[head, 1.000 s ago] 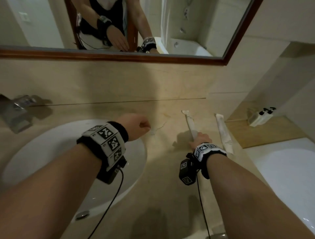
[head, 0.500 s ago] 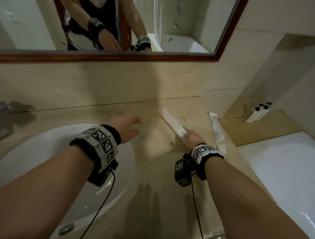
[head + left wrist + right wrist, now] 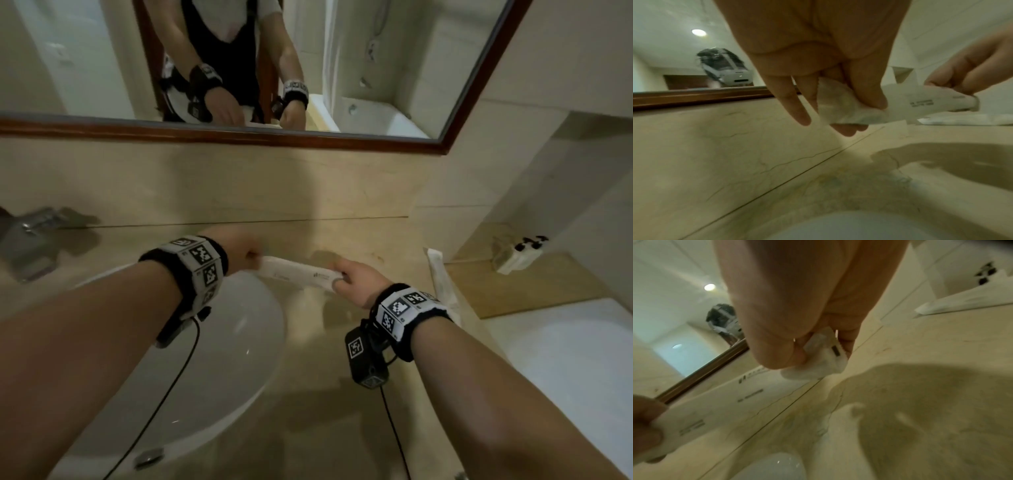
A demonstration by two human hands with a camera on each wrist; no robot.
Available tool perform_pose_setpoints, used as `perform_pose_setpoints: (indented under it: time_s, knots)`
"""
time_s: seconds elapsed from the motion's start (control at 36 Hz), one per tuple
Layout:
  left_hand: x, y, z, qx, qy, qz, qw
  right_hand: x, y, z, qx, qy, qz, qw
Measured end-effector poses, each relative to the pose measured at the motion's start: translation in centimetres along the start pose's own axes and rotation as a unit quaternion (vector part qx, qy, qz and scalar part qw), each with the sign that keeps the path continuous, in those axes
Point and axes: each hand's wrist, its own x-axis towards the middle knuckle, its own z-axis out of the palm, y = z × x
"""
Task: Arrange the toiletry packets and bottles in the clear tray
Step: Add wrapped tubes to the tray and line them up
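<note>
A long white toiletry packet (image 3: 297,274) hangs level above the beige counter, held at both ends. My left hand (image 3: 247,254) pinches its left end (image 3: 840,104) between thumb and fingers. My right hand (image 3: 346,278) grips the right end (image 3: 824,360), crumpled in its curled fingers. A second white packet (image 3: 442,284) lies flat on the counter to the right, beside my right wrist. Small white bottles with black caps (image 3: 520,251) stand in a clear tray on the wooden ledge at the far right.
A white basin (image 3: 219,359) sits under my left forearm, with a chrome tap (image 3: 30,240) at the far left. A wood-framed mirror (image 3: 239,135) runs along the wall. A white bathtub rim (image 3: 565,359) borders the counter on the right.
My right hand lifted the packet off the counter and swung it leftward to level. My left hand, which held nothing before, reached over and took hold of its other end.
</note>
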Motion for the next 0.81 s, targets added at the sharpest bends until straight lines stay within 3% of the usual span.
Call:
perform_pose_setpoints:
  time_s: [0.28, 0.39, 0.5, 0.61, 0.81]
  knots:
    - [-4.3, -8.0, 1.3, -0.13, 0.039, -0.108, 0.985, 1.3, -7.8, 1.9, -0.088, -0.066, -0.083, 0.99]
    - [-7.1, -12.6, 2.5, -0.161, 0.024, -0.125, 0.979, 1.7, -10.7, 2.5, -0.142, -0.086, -0.088, 0.982]
    - [-10.2, -16.3, 2.8, -0.149, 0.03, -0.134, 0.979, 1.5, -14.4, 3.6, -0.117, -0.083, -0.101, 0.984]
    - [-13.3, -19.2, 2.8, -0.065, -0.003, -0.148, 0.987, 1.0, -19.1, 5.2, -0.111, -0.096, -0.125, 0.981]
    - [-19.6, -24.9, 3.7, -0.07, -0.051, -0.142, 0.986, 0.3, -28.6, 9.3, -0.101, -0.103, -0.151, 0.978]
